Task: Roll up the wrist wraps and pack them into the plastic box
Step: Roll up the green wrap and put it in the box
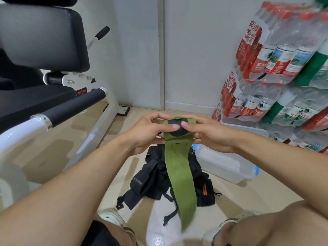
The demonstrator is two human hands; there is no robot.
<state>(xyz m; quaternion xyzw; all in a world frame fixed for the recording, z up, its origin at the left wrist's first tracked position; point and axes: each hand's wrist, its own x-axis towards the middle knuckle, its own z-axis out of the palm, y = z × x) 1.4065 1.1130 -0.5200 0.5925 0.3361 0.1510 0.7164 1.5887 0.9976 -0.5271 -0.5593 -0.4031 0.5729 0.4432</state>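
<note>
A green wrist wrap (179, 167) hangs from both my hands in the middle of the view, its long tail dangling toward my knees. My left hand (149, 132) and my right hand (207, 134) pinch its top end, thumbs pressing on a black patch where the first turn is folded over. Below on the floor lies a pile of black wrist wraps (154, 180), one with orange stripes (205, 189). A clear plastic box (225, 164) with blue clips stands on the floor to the right of the pile.
A white-framed exercise bench with black pads (53, 96) fills the left. Shrink-wrapped packs of water bottles (276, 71) are stacked against the wall on the right. My feet in light shoes (115, 219) sit at the bottom on the beige tiled floor.
</note>
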